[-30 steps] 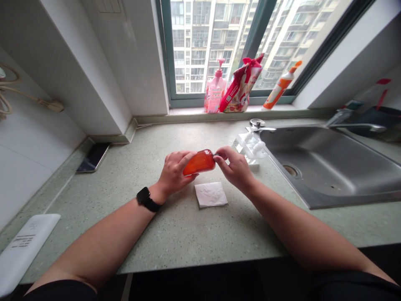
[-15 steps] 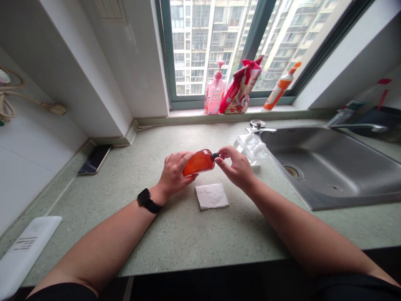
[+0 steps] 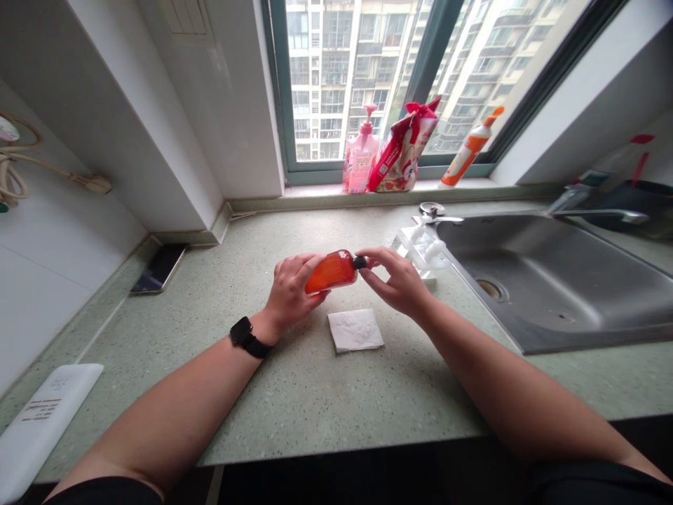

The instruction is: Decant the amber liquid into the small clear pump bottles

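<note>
An amber-orange bottle (image 3: 332,271) is held tilted on its side above the counter, its black cap (image 3: 359,262) pointing right. My left hand (image 3: 294,289) wraps round the base end of the bottle; a dark watch (image 3: 242,331) is on that wrist. At the other end, my right hand (image 3: 393,280) has thumb and fingers closed about the cap. Below the bottle a folded white tissue (image 3: 356,330) lies flat on the counter. Just beyond my right hand stands a clear box-like piece (image 3: 413,242) with white rounded tops; its exact kind is unclear.
A steel sink (image 3: 552,337) with a tap (image 3: 610,212) is set into the speckled counter (image 3: 294,407) at the right. On the windowsill stand a pink pump bottle (image 3: 360,160), a red bag (image 3: 404,151) and an orange-white bottle (image 3: 465,158). A phone (image 3: 159,268) lies left.
The bottle has shifted very slightly left. The fingers of my right hand have changed their hold on the cap, the index finger now lying over its top.
</note>
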Demonstrator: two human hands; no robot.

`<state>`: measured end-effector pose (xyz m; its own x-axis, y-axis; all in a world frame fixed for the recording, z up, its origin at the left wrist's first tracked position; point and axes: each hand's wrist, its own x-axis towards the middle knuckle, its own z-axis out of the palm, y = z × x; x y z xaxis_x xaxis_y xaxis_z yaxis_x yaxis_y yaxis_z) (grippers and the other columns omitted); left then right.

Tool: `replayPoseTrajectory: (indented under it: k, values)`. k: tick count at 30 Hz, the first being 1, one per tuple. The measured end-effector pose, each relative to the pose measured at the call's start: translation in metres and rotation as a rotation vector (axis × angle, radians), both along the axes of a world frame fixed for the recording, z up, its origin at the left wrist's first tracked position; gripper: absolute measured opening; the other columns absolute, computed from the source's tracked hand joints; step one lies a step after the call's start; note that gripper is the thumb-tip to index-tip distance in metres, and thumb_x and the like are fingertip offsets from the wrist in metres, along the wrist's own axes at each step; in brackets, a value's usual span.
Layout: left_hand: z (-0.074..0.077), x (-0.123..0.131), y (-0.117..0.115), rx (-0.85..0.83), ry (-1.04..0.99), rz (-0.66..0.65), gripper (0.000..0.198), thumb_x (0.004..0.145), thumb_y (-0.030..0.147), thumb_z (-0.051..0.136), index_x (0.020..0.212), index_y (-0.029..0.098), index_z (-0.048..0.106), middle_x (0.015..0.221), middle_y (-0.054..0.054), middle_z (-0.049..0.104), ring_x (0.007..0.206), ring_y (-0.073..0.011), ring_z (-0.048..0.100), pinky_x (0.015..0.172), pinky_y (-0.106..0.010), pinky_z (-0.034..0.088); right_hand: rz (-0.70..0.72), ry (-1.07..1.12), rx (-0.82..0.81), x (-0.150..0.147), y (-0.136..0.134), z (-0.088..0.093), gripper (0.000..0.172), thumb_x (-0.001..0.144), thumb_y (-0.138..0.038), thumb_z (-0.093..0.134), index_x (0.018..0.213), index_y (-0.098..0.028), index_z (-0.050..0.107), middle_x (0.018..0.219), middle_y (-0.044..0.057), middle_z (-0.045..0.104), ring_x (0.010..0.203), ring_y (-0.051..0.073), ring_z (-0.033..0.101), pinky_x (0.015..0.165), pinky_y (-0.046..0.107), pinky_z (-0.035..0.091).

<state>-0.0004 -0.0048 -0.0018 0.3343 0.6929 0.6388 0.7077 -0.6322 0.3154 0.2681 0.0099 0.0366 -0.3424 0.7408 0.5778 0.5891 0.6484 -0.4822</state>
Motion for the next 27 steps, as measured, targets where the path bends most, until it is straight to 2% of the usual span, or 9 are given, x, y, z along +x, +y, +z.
replayPoseTrajectory:
  k: [2, 3, 7, 9, 11, 13, 18, 22, 27]
  values:
    - [0.000, 0.000, 0.000, -0.001, -0.007, 0.002, 0.067, 0.094, 0.036, 0.076, 0.155, 0.031, 0.049, 0.145, -0.011, 0.066, 0.129, -0.0332, 0.061, 0.111, -0.050, 0.041, 0.038, 0.040, -0.001, 0.000, -0.001, 0.001, 0.039, 0.099, -0.041, 0.062, 0.135, -0.028, 0.061, 0.112, 0.007, 0.075, 0.103, 0.025, 0.072, 0.091, 0.042, 0.059]
    - [0.000, 0.000, 0.000, 0.000, -0.004, 0.001, 0.067, 0.094, 0.037, 0.076, 0.155, 0.031, 0.049, 0.145, -0.011, 0.066, 0.129, -0.0332, 0.061, 0.111, -0.050, 0.041, 0.021, 0.057, -0.029, 0.000, -0.001, 0.001, 0.041, 0.099, -0.044, 0.062, 0.137, -0.027, 0.060, 0.112, 0.008, 0.075, 0.103, 0.025, 0.072, 0.089, 0.042, 0.060]
    - [0.000, 0.000, 0.000, 0.003, 0.021, 0.002, 0.067, 0.093, 0.036, 0.077, 0.154, 0.031, 0.050, 0.144, -0.011, 0.066, 0.129, -0.0329, 0.061, 0.111, -0.050, 0.040, -0.108, 0.010, -0.145, 0.000, 0.002, -0.001, 0.033, 0.102, -0.055, 0.057, 0.105, -0.024, 0.066, 0.084, 0.004, 0.072, 0.075, 0.022, 0.069, 0.071, 0.039, 0.058]
    - [0.000, 0.000, 0.001, -0.001, 0.026, 0.011, 0.067, 0.093, 0.035, 0.078, 0.154, 0.030, 0.050, 0.144, -0.011, 0.066, 0.129, -0.0329, 0.061, 0.112, -0.050, 0.040, -0.073, 0.001, -0.114, 0.000, 0.002, -0.002, 0.026, 0.102, -0.048, 0.058, 0.103, -0.024, 0.066, 0.086, 0.004, 0.073, 0.076, 0.021, 0.070, 0.072, 0.038, 0.059]
    - [0.000, -0.001, 0.001, -0.008, 0.023, 0.019, 0.067, 0.093, 0.035, 0.077, 0.153, 0.030, 0.050, 0.144, -0.011, 0.066, 0.129, -0.0330, 0.061, 0.112, -0.051, 0.040, 0.004, 0.028, -0.052, 0.000, 0.002, -0.002, 0.019, 0.101, -0.037, 0.060, 0.113, -0.025, 0.066, 0.097, 0.005, 0.074, 0.086, 0.021, 0.072, 0.077, 0.038, 0.062]
    - [0.000, -0.001, 0.001, -0.013, 0.020, 0.025, 0.066, 0.093, 0.035, 0.077, 0.154, 0.030, 0.050, 0.145, -0.011, 0.066, 0.129, -0.0331, 0.061, 0.111, -0.051, 0.041, 0.076, 0.047, -0.010, -0.002, 0.002, -0.002, 0.022, 0.099, -0.031, 0.061, 0.121, -0.026, 0.065, 0.106, 0.006, 0.072, 0.092, 0.021, 0.071, 0.080, 0.038, 0.064]
    - [0.000, -0.001, 0.000, 0.005, 0.036, 0.020, 0.067, 0.092, 0.034, 0.077, 0.154, 0.031, 0.050, 0.144, -0.011, 0.066, 0.127, -0.0335, 0.062, 0.111, -0.052, 0.041, 0.143, 0.088, 0.026, -0.005, 0.002, -0.004, 0.015, 0.102, -0.030, 0.061, 0.116, -0.027, 0.067, 0.108, 0.006, 0.068, 0.090, 0.019, 0.069, 0.077, 0.038, 0.066]
    - [0.001, -0.001, 0.001, -0.007, 0.017, 0.021, 0.067, 0.092, 0.034, 0.078, 0.153, 0.031, 0.050, 0.143, -0.011, 0.067, 0.128, -0.0336, 0.062, 0.112, -0.053, 0.041, 0.111, 0.109, 0.123, 0.000, 0.002, 0.004, 0.011, 0.101, -0.025, 0.060, 0.108, -0.028, 0.067, 0.108, 0.006, 0.069, 0.098, 0.022, 0.069, 0.082, 0.042, 0.066]
    - [0.001, -0.004, 0.004, -0.023, -0.100, 0.019, 0.067, 0.092, 0.040, 0.079, 0.151, 0.028, 0.050, 0.142, -0.012, 0.067, 0.128, -0.0333, 0.063, 0.113, -0.055, 0.045, -0.051, 0.136, 0.134, 0.016, 0.009, 0.015, 0.020, 0.102, -0.028, 0.059, 0.118, -0.029, 0.070, 0.112, 0.008, 0.069, 0.097, 0.023, 0.069, 0.087, 0.045, 0.063]
